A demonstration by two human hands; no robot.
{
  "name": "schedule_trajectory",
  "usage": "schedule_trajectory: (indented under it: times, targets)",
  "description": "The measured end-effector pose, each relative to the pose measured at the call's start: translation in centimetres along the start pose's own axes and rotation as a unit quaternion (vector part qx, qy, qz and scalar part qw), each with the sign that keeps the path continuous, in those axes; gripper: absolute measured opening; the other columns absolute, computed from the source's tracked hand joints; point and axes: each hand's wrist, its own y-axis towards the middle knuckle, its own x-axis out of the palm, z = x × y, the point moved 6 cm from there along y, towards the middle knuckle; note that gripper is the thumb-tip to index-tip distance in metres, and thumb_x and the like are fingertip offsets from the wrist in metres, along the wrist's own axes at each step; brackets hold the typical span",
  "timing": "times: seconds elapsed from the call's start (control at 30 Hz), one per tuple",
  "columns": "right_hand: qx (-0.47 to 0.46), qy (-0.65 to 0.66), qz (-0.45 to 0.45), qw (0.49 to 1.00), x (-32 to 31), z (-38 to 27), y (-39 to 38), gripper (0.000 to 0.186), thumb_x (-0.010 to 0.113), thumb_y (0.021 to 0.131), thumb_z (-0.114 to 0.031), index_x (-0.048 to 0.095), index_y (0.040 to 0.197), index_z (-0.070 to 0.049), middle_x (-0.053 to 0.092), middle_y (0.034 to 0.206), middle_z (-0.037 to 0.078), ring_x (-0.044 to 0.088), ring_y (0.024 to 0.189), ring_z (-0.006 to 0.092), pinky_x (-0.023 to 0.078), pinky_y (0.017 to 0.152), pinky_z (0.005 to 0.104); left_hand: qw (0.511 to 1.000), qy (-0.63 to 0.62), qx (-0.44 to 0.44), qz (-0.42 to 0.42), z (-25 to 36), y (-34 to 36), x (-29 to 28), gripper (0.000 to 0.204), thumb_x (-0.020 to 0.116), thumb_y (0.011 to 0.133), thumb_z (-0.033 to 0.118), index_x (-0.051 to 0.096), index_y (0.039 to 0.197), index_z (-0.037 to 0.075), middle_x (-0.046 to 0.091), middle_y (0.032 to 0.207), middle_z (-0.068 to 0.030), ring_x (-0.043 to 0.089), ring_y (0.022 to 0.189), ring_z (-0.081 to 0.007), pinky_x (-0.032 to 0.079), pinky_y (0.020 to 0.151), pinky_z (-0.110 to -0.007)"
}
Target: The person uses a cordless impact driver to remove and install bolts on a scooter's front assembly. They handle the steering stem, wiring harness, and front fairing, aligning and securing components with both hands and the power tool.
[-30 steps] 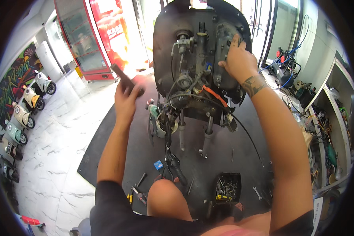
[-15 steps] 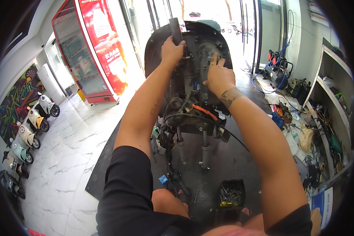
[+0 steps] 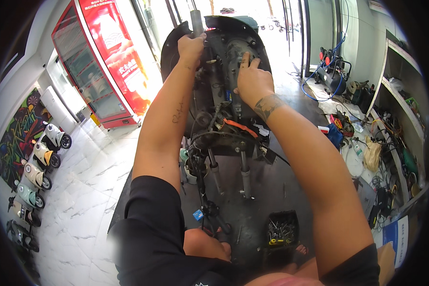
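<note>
A partly stripped scooter front (image 3: 217, 102) stands ahead of me, with its black curved body shell (image 3: 171, 52) around bare frame parts and cables. My left hand (image 3: 191, 49) is wrapped round a dark grey tube (image 3: 196, 23) that stands up at the shell's top. The tube's lower end is hidden behind that hand. On the right, my right hand (image 3: 253, 78) rests against the rounded black housing (image 3: 238, 50), two fingers stretched out and the thumb apart. Below both hands lie an orange cable (image 3: 240, 127) and two grey fork legs (image 3: 245, 178).
A black box of screws and small parts (image 3: 282, 229) sits on the dark mat by my feet, near a small blue packet (image 3: 198, 215). Tools and cables clutter the right side beside a shelf (image 3: 391, 90). A red drinks fridge (image 3: 112, 62) and several scooters (image 3: 35, 171) stand left.
The view has shifted, so the scooter front and both hands appear slightly farther left and higher. My left hand keeps its hold on the tube, and my right stays against the housing.
</note>
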Motion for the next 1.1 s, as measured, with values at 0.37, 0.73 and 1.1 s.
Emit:
schedule_trajectory:
  times: [0.37,0.73,1.1]
  targets:
    - [0.011,-0.01,-0.018,1.0,0.5,0.2,0.3,0.114,0.084,0.086,-0.047,0.021,0.162,0.01,0.049,0.147,0.036,0.076,0.105,0.0367,0.061,0.087,0.0395,0.999,0.007,-0.018,-0.026,-3.8,-0.8,2.3,0.041,0.083,0.091,0.022,0.073,0.117,-0.008,0.076,0.097,-0.0108,0.068,0.083,-0.0171,0.053,0.078,-0.032]
    - [0.001,0.015,0.003,1.0,0.6,0.5,0.7,0.097,0.074,0.09,-0.033,0.025,0.162,0.009,0.045,0.152,0.038,0.075,0.105,0.0423,0.062,0.079,0.0449,0.975,0.04,-0.085,-0.202,-3.8,-0.4,1.8,0.059,0.083,0.091,0.024,0.059,0.134,-0.008,0.072,0.115,-0.0122,0.068,0.098,-0.0182,0.054,0.085,-0.034]
    - [0.001,0.023,-0.018,1.0,0.3,0.6,0.5,0.092,0.069,0.093,-0.029,0.022,0.163,0.007,0.044,0.153,0.038,0.075,0.104,0.0436,0.062,0.079,0.0446,0.934,-0.05,-0.128,-0.33,-3.8,-0.8,1.2,0.057,0.08,0.094,0.021,0.055,0.139,-0.004,0.07,0.118,-0.0104,0.068,0.102,-0.0195,0.053,0.089,-0.033]
